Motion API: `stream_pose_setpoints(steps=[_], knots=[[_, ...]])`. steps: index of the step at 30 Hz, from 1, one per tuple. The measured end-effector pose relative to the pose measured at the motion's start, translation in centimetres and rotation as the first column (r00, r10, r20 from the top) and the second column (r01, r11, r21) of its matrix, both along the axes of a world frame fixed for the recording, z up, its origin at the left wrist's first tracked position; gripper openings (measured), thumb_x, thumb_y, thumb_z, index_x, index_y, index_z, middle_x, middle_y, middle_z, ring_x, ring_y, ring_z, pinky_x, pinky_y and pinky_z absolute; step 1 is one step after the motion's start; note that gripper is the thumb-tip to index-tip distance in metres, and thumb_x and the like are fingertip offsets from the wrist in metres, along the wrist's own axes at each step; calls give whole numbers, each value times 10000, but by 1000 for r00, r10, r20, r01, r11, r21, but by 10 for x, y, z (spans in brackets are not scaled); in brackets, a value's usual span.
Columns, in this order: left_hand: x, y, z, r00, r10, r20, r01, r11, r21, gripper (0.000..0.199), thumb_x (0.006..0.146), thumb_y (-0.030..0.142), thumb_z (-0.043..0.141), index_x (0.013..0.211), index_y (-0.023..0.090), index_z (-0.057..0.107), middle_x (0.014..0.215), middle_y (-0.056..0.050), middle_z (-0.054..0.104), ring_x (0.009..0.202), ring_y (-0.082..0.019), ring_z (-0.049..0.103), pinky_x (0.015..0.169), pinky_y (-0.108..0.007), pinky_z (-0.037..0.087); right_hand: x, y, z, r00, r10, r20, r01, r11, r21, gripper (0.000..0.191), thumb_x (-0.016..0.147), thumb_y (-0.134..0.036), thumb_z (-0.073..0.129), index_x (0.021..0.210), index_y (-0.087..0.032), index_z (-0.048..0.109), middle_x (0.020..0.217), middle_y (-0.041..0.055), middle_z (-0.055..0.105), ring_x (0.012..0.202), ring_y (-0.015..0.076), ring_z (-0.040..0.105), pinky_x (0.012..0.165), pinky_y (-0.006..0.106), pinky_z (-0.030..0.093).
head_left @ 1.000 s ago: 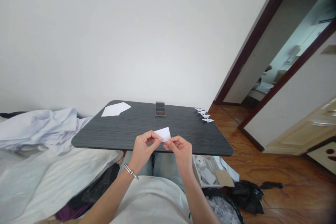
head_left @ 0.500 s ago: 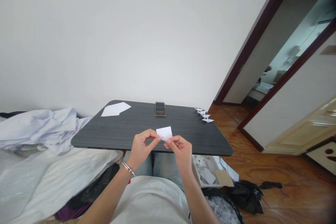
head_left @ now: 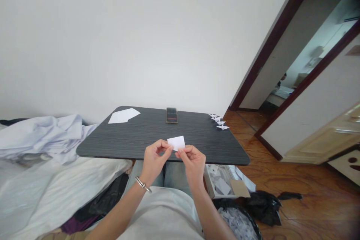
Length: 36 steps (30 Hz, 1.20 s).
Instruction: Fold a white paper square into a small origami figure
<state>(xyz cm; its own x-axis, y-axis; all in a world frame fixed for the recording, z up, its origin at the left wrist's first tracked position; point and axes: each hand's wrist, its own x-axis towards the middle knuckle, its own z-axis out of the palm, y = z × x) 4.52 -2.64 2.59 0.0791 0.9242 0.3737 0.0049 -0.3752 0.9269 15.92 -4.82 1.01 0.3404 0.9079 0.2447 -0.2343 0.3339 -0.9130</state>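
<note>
A small white piece of paper (head_left: 176, 142), seemingly folded into a rectangle, is held up above the near edge of the dark table. My left hand (head_left: 155, 157) pinches its lower left corner between thumb and index finger. At the lower right, my right hand (head_left: 193, 161) grips the same paper, thumb on the near side. The fingertips of both hands lie close together along its bottom edge. Several folded white paper figures (head_left: 219, 121) with pointed wings stand in a row at the table's right side. Loose white sheets (head_left: 123, 115) lie flat at the far left.
A phone (head_left: 171, 116) lies at the back of the black table (head_left: 135, 138), against the wall. Below on the right are a box of papers (head_left: 222, 183), a bin of paper scraps (head_left: 239, 223) and a black plastic bag (head_left: 264, 208). White cloth (head_left: 56, 135) is heaped at left.
Both hands keep their pinch on the paper. The left thumb has shifted slightly up and right, and the left wrist with its bracelet has turned a little.
</note>
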Motion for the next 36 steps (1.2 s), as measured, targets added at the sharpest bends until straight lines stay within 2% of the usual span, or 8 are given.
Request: stream_pose_setpoints(steps=[8,15,22,25,27,30,36], knots=[[2,-1,-1,996,23,82,-12,992,-126,143,626,216,648,586,123,546,605,11,565,553,-87,508,538,-189,415,1,1,0,1000,-13,-16,13,1000,-23,135,622,-217,680,570,-143,580,528,-12,601,485,115,583,511,223,473],[6,-3,2,989,37,141,-12,985,-172,156,616,219,660,577,122,545,566,23,566,525,-81,517,519,-184,414,-1,0,1,999,-27,-26,27,999,-29,146,614,-230,687,566,-143,580,518,-15,599,476,119,584,504,228,475],[3,-6,7,972,-29,235,77,976,-202,208,630,213,671,657,138,479,551,40,558,512,-78,541,532,-188,445,0,-4,4,998,-29,-53,29,1000,-7,128,615,-193,686,570,-145,576,525,-22,595,476,107,579,498,216,473],[2,-9,13,954,-99,282,151,974,-169,256,659,191,653,836,171,469,525,79,509,486,-71,522,521,-191,454,1,-7,7,999,-6,-51,6,1000,7,120,627,-194,677,572,-148,581,527,-22,595,479,107,574,505,222,473],[1,-10,16,947,-141,290,188,972,-142,379,675,184,638,1011,195,462,529,95,455,473,-61,493,518,-191,458,2,-8,10,999,14,-36,-13,1000,23,111,639,-190,668,579,-148,586,533,-20,595,482,104,569,505,222,469],[0,-11,20,950,-197,243,234,963,-131,276,691,215,621,950,146,556,549,69,438,493,-61,484,519,-188,458,3,-12,14,999,36,-1,-36,998,50,103,655,-178,655,584,-149,587,548,-17,593,499,103,566,511,221,463],[-1,-10,17,950,-200,239,239,960,-147,246,690,220,627,914,134,571,557,55,456,520,-71,494,530,-197,459,4,-15,17,999,22,25,-24,998,64,106,659,-171,648,579,-151,581,559,-16,594,507,105,568,516,221,462]])
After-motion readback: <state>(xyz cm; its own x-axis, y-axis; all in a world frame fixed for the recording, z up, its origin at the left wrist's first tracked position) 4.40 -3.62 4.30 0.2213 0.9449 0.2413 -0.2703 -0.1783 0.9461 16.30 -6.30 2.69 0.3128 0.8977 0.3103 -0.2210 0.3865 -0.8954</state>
